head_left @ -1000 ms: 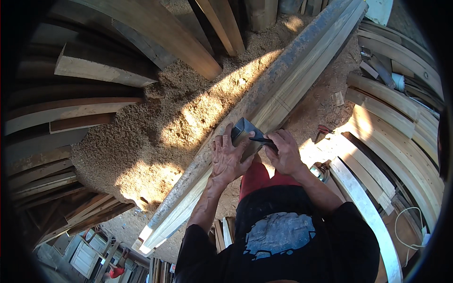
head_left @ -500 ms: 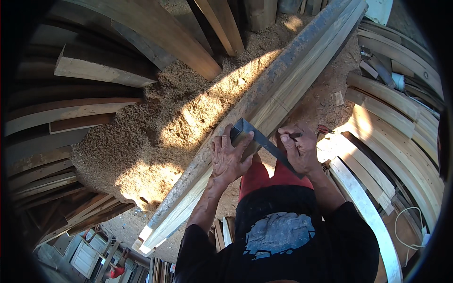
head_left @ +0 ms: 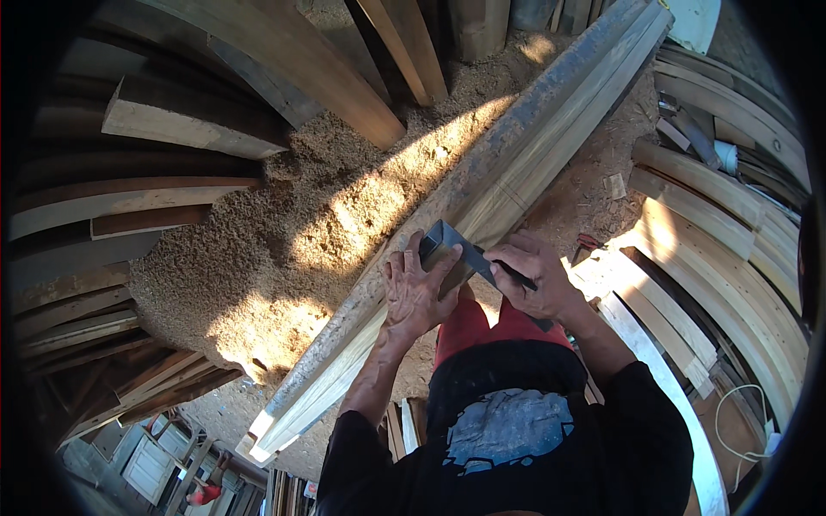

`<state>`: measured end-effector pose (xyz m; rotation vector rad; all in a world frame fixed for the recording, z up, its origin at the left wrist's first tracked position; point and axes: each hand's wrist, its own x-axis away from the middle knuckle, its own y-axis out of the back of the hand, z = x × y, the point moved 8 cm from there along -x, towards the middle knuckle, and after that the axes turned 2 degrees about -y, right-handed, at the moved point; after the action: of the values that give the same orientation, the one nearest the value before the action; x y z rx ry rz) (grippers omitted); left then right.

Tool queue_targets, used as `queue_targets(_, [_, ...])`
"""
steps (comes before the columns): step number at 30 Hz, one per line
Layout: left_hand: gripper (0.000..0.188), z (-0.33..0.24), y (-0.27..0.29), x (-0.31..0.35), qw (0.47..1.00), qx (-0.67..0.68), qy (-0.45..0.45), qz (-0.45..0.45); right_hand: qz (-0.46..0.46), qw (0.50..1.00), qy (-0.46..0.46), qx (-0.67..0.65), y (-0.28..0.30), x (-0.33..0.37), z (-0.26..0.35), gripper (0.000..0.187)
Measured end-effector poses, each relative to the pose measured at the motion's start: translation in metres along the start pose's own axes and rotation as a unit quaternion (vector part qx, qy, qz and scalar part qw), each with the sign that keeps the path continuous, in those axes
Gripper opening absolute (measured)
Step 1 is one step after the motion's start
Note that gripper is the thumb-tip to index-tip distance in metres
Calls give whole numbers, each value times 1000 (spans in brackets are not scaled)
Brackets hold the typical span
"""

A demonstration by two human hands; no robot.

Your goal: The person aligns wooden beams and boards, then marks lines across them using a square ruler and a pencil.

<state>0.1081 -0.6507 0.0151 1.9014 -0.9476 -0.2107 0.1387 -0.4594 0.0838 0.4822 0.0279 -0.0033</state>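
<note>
My left hand (head_left: 416, 291) presses a dark try square (head_left: 444, 234) onto a long pale timber (head_left: 525, 172), fingers over the stock and thumb near the corner. The square's blade runs toward my body, partly covered by my right hand (head_left: 542, 275). That hand is closed around a thin dark pencil-like marker (head_left: 516, 273), its tip by the blade's edge. Thin dark lines cross the timber just beyond the square. The timber slants from lower left to upper right, beside a rough, stained beam edge (head_left: 361, 297).
Sawdust (head_left: 344, 206) heaps beyond the timber. Stacked boards (head_left: 189, 120) lie to the left, and more planks (head_left: 723, 258) to the right. Red-handled pliers (head_left: 588, 243) rest right of my hand, above a white cable (head_left: 721, 421). Another person in red (head_left: 205, 494) is at the far lower left.
My right hand has moved left and up, from beside the blade's lower end to over the blade, bringing the marker against its edge. My left hand stays on the square.
</note>
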Motion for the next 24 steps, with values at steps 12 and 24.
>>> queue_targets(12, [75,-4,4,-5,1000,-2,18,18,45,997,-48,32,-8,-8,-9,23])
queue_targets(24, [77,-4,3,-5,1000,3,4,-1,-11,999,-45,7,-6,-18,-6,25])
